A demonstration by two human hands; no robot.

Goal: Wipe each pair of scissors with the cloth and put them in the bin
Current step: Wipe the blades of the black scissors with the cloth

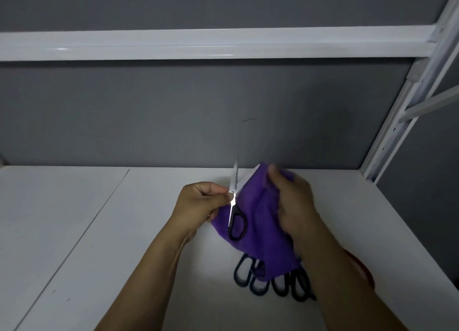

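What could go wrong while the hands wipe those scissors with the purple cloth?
1. The scissors are open, with their blades pointing up. The right hand holds the cloth over one blade, so the edge might nick a finger.
2. The left hand only pinches them near the pivot, so they could slip and drop onto the other scissors on the table.

Fuzzy purple cloth (263,221), shiny metal scissor blades (233,181), matt white shelf (99,231).
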